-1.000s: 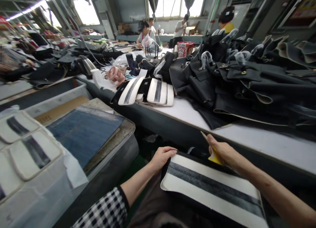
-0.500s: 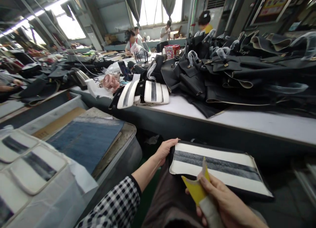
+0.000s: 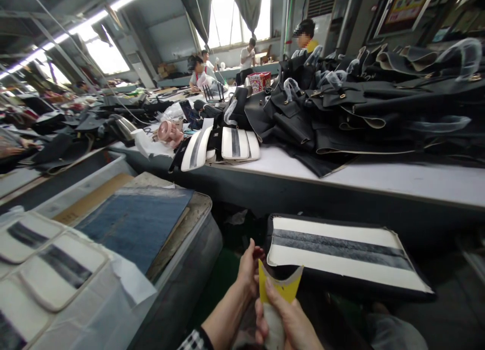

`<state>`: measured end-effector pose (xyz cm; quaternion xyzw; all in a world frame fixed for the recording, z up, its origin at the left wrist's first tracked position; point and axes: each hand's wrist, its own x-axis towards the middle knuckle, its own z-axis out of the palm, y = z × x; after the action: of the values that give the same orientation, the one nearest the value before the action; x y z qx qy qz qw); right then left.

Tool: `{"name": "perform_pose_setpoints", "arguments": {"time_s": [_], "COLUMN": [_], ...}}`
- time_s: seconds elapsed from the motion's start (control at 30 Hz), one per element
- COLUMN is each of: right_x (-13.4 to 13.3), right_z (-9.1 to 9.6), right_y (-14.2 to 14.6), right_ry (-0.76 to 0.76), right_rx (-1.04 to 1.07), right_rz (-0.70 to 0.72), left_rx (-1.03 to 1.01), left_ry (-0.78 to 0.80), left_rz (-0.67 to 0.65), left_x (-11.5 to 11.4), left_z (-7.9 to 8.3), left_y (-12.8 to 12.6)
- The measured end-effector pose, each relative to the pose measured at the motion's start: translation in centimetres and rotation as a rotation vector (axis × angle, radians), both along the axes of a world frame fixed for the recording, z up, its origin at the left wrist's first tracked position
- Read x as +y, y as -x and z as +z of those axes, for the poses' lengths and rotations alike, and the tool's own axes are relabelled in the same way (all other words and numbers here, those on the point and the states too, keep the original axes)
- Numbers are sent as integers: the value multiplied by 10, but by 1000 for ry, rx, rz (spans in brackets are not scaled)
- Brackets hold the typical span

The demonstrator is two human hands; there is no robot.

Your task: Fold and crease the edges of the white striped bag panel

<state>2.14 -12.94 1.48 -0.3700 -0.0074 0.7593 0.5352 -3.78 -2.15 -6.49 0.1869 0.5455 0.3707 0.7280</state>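
My right hand (image 3: 282, 309) grips a yellow tool (image 3: 286, 288) with a concave top edge and a whitish, wrapped-looking handle; its exact kind is unclear. Beside it, to the left, my left hand (image 3: 248, 269) has its thumb up and fingers apart, holding nothing. The tool partly covers the left fingertips. Just beyond both hands, a white panel with a dark grey stripe (image 3: 341, 239) lies on a black backing, apart from my left hand. What supports the panel is mostly hidden in shadow.
Left, a grey bin (image 3: 182, 259) bears a blue board (image 3: 132, 221) and striped white flaps (image 3: 64, 264). Ahead, a long table (image 3: 397, 183) carries more striped flaps (image 3: 233, 144), a pink fan (image 3: 166, 132) and piled black bags (image 3: 341, 107). Several people work further back.
My left hand has let go of the panel's left corner and moved down towards me. My right hand has drawn the yellow tool left, off the panel and upright.
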Motion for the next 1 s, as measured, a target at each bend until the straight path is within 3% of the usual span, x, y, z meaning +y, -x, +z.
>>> {"name": "perform_pose_setpoints", "arguments": {"time_s": [0.1,0.23,0.37,0.5,0.67,1.0], "right_x": [5,13,22,29,34,44], "right_z": [-1,-6,-8,-4,2,10], "right_y": [7,18,30,36,36,41], "right_ry": [45,69,54,72,130,146], "right_rx": [18,44,72,84,89,41], "right_rz": [-111,-192,-298,-344,-402,-464], "left_rx": [35,63,119,162,221,328], "left_ry": [-139,-372,-605,-797,-865,-866], "left_rz": [57,7,-146,-357,-530,-502], "left_x": [4,10,24,42,53,57], "left_z": [13,44,76,95,99,95], "left_y": [0,2,-2,-15,-33,-40]}}
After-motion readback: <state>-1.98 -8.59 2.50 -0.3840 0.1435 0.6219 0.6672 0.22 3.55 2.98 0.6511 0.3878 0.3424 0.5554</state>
